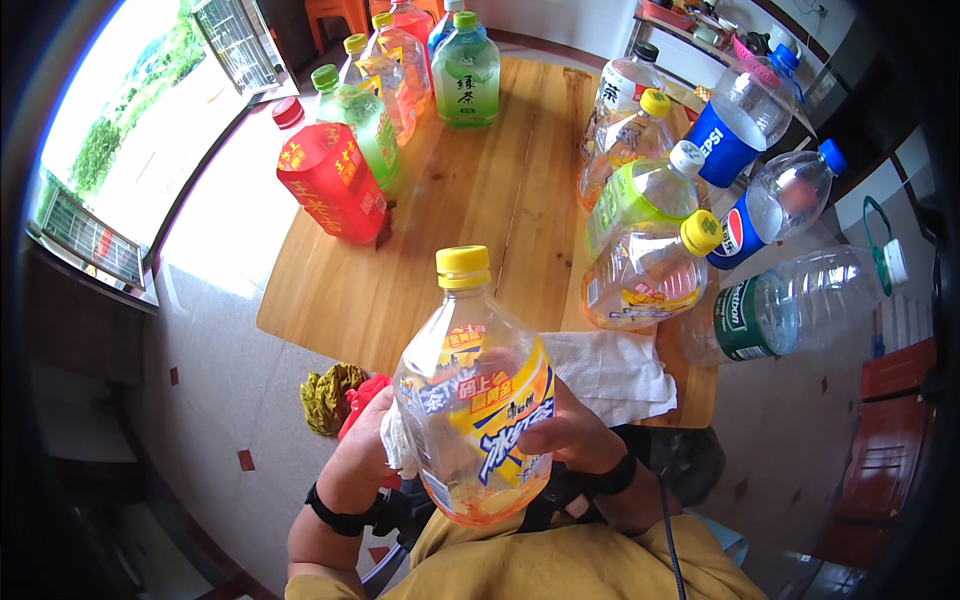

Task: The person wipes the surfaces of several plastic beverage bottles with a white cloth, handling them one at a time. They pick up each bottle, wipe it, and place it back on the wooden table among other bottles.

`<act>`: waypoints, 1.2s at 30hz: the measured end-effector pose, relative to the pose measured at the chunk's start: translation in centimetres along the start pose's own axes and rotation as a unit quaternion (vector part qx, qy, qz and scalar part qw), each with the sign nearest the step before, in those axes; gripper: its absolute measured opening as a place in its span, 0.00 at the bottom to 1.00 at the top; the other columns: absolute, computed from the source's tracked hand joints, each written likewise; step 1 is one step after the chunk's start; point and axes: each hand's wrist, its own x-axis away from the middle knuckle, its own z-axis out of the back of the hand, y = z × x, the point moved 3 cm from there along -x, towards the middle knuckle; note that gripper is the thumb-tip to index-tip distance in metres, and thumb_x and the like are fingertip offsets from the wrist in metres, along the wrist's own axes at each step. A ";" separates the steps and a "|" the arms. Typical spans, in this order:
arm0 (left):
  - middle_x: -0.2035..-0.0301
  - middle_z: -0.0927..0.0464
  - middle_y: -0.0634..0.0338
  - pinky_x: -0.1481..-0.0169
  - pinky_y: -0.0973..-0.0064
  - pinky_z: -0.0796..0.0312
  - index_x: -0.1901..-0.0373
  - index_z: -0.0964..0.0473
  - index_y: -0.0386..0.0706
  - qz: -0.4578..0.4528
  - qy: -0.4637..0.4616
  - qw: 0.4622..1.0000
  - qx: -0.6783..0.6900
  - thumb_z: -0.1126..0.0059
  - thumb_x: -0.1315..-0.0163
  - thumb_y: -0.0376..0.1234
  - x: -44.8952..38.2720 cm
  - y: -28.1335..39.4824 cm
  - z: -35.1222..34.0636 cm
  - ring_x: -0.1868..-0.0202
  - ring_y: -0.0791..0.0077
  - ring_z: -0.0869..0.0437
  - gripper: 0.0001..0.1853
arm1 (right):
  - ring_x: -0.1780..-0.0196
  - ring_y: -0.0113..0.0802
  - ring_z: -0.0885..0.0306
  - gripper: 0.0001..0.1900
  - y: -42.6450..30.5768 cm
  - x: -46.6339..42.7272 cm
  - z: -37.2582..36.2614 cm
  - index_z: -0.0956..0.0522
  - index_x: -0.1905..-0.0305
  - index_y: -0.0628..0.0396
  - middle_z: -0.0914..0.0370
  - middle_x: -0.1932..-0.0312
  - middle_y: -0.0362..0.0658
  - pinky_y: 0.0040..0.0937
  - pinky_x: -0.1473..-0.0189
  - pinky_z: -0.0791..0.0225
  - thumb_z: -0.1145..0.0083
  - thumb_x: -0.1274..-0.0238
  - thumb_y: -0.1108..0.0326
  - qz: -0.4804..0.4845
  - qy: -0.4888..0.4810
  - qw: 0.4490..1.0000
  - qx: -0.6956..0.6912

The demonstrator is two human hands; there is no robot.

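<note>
A large clear plastic bottle with a yellow cap and an orange-yellow label [480, 420] is upright before my chest. My right hand [570, 435] grips its right side, thumb across the label. On its left side my left hand [367, 442] presses a white cloth [397, 442] against the plastic; its fingers are mostly hidden behind the bottle. Another white cloth [611, 371] lies flat on the near edge of the wooden table [480, 195]. To its right lies or leans a big clear water bottle with a green label [795, 304].
Along the table's left side stand a red-labelled bottle [330, 176], a green tea bottle [466, 75] and several others. On the right are Pepsi bottles [731, 135], a yellow-capped bottle [645, 274] and more. Olive and red cloths [330, 397] show below the near left edge.
</note>
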 end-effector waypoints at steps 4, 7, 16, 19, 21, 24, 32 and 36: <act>0.49 0.25 0.53 0.43 0.70 0.28 0.42 0.33 0.32 -0.036 -0.007 0.998 -0.054 0.39 0.41 0.30 1.1 2.1 -0.7 0.49 0.68 0.21 0.26 | 0.37 0.40 0.33 0.52 -0.4 -0.1 0.0 0.46 0.32 0.58 0.34 0.39 0.48 0.36 0.35 0.38 0.25 0.67 0.62 0.033 -0.006 0.999 -0.002; 0.51 0.24 0.54 0.42 0.72 0.29 0.43 0.34 0.32 -0.059 -0.041 0.995 -0.076 0.34 0.45 0.31 1.2 3.3 -1.2 0.49 0.69 0.21 0.29 | 0.37 0.38 0.33 0.52 -0.5 0.2 0.5 0.47 0.32 0.58 0.35 0.39 0.48 0.36 0.36 0.38 0.25 0.64 0.63 0.053 -0.005 0.998 -0.017; 0.43 0.29 0.51 0.37 0.69 0.34 0.38 0.38 0.31 -0.087 -0.002 0.986 -0.143 0.37 0.42 0.36 1.8 3.1 -1.9 0.43 0.67 0.26 0.33 | 0.37 0.36 0.34 0.50 -0.5 -0.4 1.3 0.47 0.33 0.59 0.36 0.39 0.47 0.36 0.36 0.38 0.25 0.61 0.66 0.092 0.015 0.995 0.023; 0.43 0.29 0.47 0.35 0.65 0.36 0.37 0.39 0.32 -0.137 -0.003 0.969 -0.204 0.32 0.50 0.46 1.1 4.6 -3.0 0.41 0.61 0.26 0.43 | 0.37 0.36 0.34 0.50 -0.6 -0.7 1.1 0.47 0.33 0.59 0.36 0.39 0.47 0.37 0.36 0.38 0.25 0.62 0.66 0.097 0.027 0.994 0.039; 0.41 0.32 0.46 0.33 0.65 0.40 0.35 0.43 0.31 -0.176 -0.055 0.966 -0.181 0.32 0.52 0.48 0.7 5.6 -4.0 0.39 0.60 0.30 0.48 | 0.37 0.35 0.34 0.50 -0.7 -0.8 0.7 0.46 0.33 0.59 0.35 0.40 0.46 0.36 0.36 0.37 0.24 0.62 0.66 0.103 0.025 0.993 0.054; 0.39 0.35 0.46 0.31 0.64 0.46 0.32 0.48 0.32 -0.158 -0.089 0.964 -0.193 0.32 0.57 0.53 0.7 6.7 -5.2 0.35 0.59 0.35 0.56 | 0.37 0.34 0.34 0.49 -0.9 -1.2 0.3 0.46 0.34 0.59 0.34 0.41 0.46 0.36 0.37 0.37 0.25 0.61 0.66 0.121 0.048 0.985 0.116; 0.44 0.30 0.49 0.35 0.68 0.39 0.31 0.49 0.37 -0.176 -0.038 0.840 -0.512 0.24 0.57 0.42 -2.6 9.0 -7.7 0.40 0.63 0.29 0.54 | 0.38 0.33 0.34 0.46 -1.5 -3.5 1.5 0.44 0.36 0.60 0.36 0.40 0.46 0.36 0.37 0.37 0.25 0.59 0.66 0.165 0.040 0.975 0.145; 0.46 0.29 0.53 0.38 0.68 0.35 0.33 0.46 0.36 -0.223 -0.050 0.848 -0.479 0.24 0.55 0.40 -4.8 11.0 -9.4 0.43 0.67 0.26 0.50 | 0.35 0.33 0.38 0.47 -1.4 -5.0 3.5 0.45 0.35 0.61 0.37 0.40 0.45 0.34 0.36 0.40 0.25 0.57 0.60 0.158 -0.003 0.982 0.103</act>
